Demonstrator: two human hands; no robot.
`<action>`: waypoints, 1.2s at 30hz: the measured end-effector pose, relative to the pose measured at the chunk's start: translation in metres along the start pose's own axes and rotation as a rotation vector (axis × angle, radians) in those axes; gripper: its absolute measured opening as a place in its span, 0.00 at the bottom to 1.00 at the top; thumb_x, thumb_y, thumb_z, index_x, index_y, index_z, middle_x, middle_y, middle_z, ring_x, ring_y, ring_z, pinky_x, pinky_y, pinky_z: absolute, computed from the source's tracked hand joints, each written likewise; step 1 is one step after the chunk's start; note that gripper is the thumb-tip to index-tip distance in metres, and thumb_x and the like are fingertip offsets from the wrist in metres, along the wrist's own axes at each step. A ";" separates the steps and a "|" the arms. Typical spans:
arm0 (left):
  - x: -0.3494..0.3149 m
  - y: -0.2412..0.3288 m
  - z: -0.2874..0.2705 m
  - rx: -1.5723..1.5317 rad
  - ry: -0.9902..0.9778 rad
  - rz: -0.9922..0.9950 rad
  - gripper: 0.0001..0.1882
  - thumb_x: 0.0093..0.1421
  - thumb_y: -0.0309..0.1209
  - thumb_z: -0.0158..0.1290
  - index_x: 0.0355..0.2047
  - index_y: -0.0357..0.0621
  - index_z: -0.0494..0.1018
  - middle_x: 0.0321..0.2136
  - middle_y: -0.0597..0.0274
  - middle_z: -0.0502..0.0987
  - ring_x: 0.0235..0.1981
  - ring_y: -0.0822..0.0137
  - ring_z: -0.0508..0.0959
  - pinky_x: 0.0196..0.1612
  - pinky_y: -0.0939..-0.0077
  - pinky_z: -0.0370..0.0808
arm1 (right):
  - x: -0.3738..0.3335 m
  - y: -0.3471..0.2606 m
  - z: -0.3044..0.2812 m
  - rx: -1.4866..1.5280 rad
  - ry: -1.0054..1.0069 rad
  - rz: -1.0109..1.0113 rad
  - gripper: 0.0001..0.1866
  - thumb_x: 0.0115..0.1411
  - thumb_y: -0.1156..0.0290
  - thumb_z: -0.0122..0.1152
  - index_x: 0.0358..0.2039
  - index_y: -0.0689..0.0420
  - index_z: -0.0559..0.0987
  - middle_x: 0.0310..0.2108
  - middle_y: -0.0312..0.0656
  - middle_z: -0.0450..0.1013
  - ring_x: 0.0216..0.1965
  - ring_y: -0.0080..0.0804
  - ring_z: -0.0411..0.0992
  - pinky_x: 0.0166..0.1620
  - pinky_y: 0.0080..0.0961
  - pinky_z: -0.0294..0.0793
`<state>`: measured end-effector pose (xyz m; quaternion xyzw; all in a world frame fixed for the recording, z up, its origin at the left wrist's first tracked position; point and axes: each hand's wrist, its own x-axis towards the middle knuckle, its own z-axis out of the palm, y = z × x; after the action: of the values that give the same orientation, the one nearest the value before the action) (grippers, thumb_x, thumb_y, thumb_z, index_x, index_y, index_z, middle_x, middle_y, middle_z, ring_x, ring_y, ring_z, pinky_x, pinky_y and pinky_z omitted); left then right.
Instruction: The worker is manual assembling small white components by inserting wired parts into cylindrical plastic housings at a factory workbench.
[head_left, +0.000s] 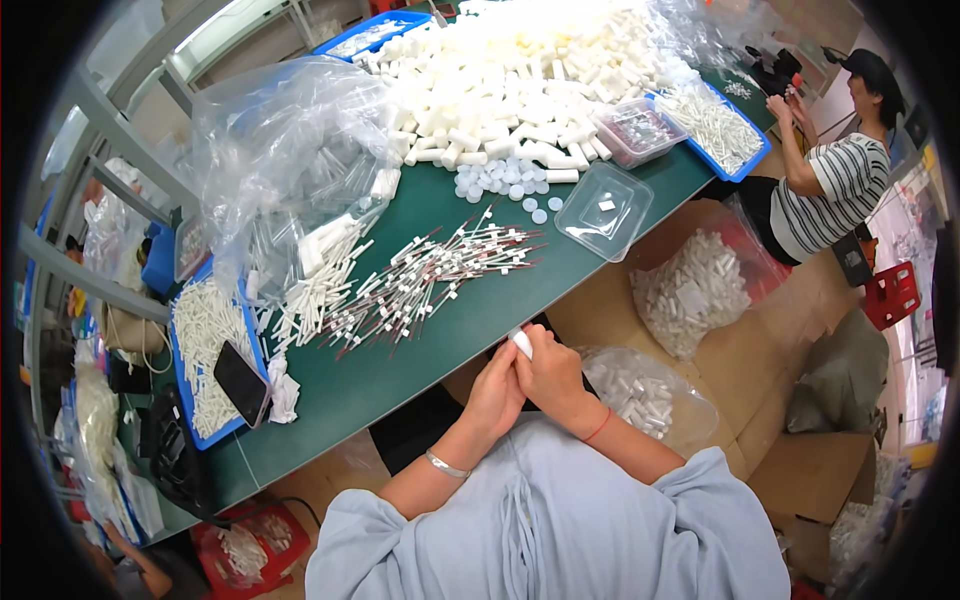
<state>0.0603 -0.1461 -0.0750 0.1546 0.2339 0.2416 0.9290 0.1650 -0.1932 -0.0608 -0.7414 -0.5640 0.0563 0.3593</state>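
Just off the near edge of the green table [400,400], my left hand [494,388] and my right hand [552,374] are together, both closed on a small white plastic piece [522,343]. Only its rounded white end shows between the fingers; the rest is hidden. Beyond my hands lies a loose heap of thin brown-red wires with small white tabs [440,275]. Round translucent caps [500,178] are scattered behind it, beside a clear plastic lid [604,212] with a small white bit on it. White thin tubes [318,300] lie left of the wires.
A large pile of white cylinders [520,80] covers the far table. Blue trays of thin white parts stand at left [262,350] and right [755,165]. A phone [241,384] rests on the left tray. Bags of white pieces [692,290] sit on the floor. A person [835,185] works at right.
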 end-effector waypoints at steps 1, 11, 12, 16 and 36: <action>0.001 -0.001 0.000 0.021 0.008 0.037 0.21 0.73 0.35 0.36 0.63 0.42 0.59 0.60 0.62 0.65 0.61 0.69 0.65 0.64 0.70 0.62 | 0.000 0.003 0.003 0.068 0.042 -0.012 0.08 0.60 0.70 0.56 0.33 0.59 0.68 0.21 0.49 0.71 0.23 0.45 0.75 0.24 0.37 0.73; -0.005 0.010 0.011 0.209 0.043 0.064 0.22 0.71 0.42 0.41 0.57 0.40 0.65 0.49 0.58 0.73 0.51 0.67 0.72 0.53 0.68 0.70 | -0.004 -0.001 -0.001 1.211 -0.108 0.605 0.13 0.64 0.64 0.59 0.30 0.59 0.70 0.23 0.30 0.67 0.19 0.12 0.62 0.19 0.13 0.59; -0.003 0.012 0.008 0.208 0.043 0.061 0.22 0.71 0.42 0.41 0.57 0.40 0.65 0.49 0.58 0.73 0.51 0.67 0.72 0.53 0.68 0.70 | -0.004 0.003 -0.004 1.209 -0.107 0.609 0.13 0.64 0.64 0.59 0.30 0.59 0.70 0.23 0.30 0.67 0.19 0.12 0.62 0.19 0.13 0.59; -0.005 0.012 0.001 0.242 -0.004 0.045 0.22 0.72 0.43 0.41 0.53 0.38 0.68 0.47 0.57 0.74 0.50 0.66 0.74 0.53 0.68 0.73 | -0.012 0.017 -0.032 0.901 -0.306 0.441 0.14 0.61 0.63 0.62 0.38 0.61 0.75 0.27 0.34 0.71 0.27 0.20 0.68 0.29 0.18 0.69; -0.029 -0.005 0.027 0.855 -0.129 -0.325 0.25 0.70 0.46 0.43 0.55 0.37 0.69 0.43 0.53 0.79 0.40 0.68 0.80 0.45 0.76 0.77 | -0.072 0.045 -0.090 0.334 -0.170 0.081 0.35 0.44 0.68 0.72 0.54 0.61 0.71 0.48 0.50 0.71 0.49 0.41 0.71 0.53 0.33 0.69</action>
<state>0.0535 -0.1708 -0.0435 0.5000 0.2757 -0.0353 0.8202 0.2186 -0.3030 -0.0446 -0.6862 -0.5447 0.2259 0.4259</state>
